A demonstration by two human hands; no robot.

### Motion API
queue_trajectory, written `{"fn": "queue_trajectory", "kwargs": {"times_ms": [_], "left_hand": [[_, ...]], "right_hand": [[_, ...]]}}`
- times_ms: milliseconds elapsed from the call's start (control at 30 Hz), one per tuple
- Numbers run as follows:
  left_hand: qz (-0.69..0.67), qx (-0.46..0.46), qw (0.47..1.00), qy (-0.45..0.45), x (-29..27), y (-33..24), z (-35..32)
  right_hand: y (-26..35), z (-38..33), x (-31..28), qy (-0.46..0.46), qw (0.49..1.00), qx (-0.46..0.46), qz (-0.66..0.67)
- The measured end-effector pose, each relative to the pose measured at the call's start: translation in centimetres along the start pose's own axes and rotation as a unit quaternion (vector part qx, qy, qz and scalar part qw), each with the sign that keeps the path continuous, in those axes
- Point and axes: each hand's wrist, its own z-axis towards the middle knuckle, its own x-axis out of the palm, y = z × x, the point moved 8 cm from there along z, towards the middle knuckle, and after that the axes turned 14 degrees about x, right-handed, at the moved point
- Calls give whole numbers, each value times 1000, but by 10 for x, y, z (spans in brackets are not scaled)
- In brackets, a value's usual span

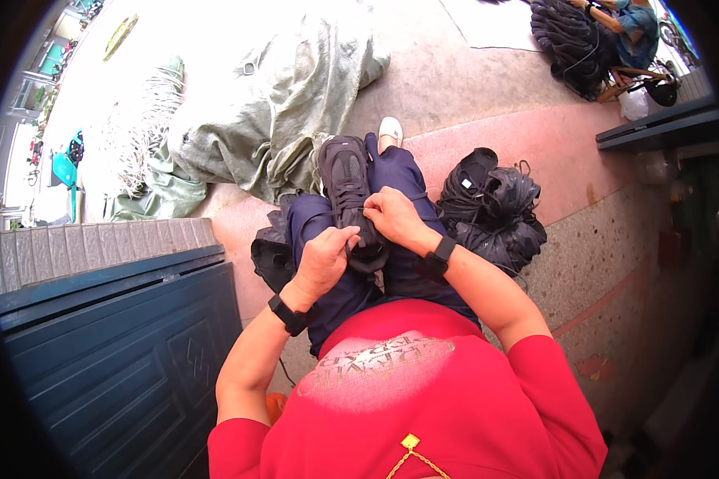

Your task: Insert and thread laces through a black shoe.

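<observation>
A black lace-up shoe [347,172] lies across my thighs, its toe pointing away from me. My right hand [398,218] is closed in a pinch on the shoe's black lace, at the right of the lacing. Close to the shoe's opening, on its left, my left hand [326,259] is closed too, thumb against fingers; what it pinches is too small to make out. Black shoes [491,203] are heaped on the floor by my right leg. Another dark shoe [272,259] shows beside my left leg, partly hidden by it.
A large grey-green woven sack [276,112] spreads over the floor ahead, with pale strands [153,120] beside it. A blue panelled door [136,359] stands at the left, another dark door edge [655,124] at the right. At the far right, a person [635,36] sits by a black shoe pile [571,44].
</observation>
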Motion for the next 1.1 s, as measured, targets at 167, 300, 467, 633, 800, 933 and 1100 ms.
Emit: {"fn": "queue_trajectory", "kwargs": {"times_ms": [167, 300, 467, 633, 800, 933, 1100], "left_hand": [[-10, 10, 1000, -4, 4, -4, 5], [12, 13, 1000, -9, 0, -4, 7], [6, 25, 999, -24, 4, -7, 5], [9, 6, 1000, -25, 5, -3, 3], [12, 12, 1000, -9, 8, -8, 4], [75, 34, 996, 42, 6, -13, 8], [107, -27, 994, 17, -16, 9, 20]], "right_hand": [[-2, 5, 3, 24, 1000, -6, 1], [4, 8, 7, 28, 998, -25, -42], [-14, 18, 19, 106, 983, 77, 128], [-33, 11, 42, 202, 885, 263, 326], [-8, 6, 20, 9, 999, 20, 48], [19, -5, 8, -62, 993, -98, 32], [24, 2, 4, 4, 988, -153, 5]]}}
